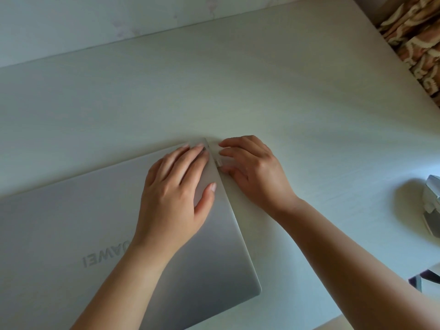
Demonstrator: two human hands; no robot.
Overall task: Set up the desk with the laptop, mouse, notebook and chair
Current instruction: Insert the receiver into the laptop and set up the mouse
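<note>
Brushed-metal laptop (114, 234), closed at the desk's (262, 91) front edge, looks slick and stiff: left hand (176, 186) flat on lid, right hand (252, 172) fingers pinching something small at its side.

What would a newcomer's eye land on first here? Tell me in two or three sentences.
First, the closed silver laptop lying at the lower left of the pale desk. The left hand presses flat on its lid near the far right corner, while the right hand pinches a small plug at its side edge. A grey mouse sits at the right edge.
</note>
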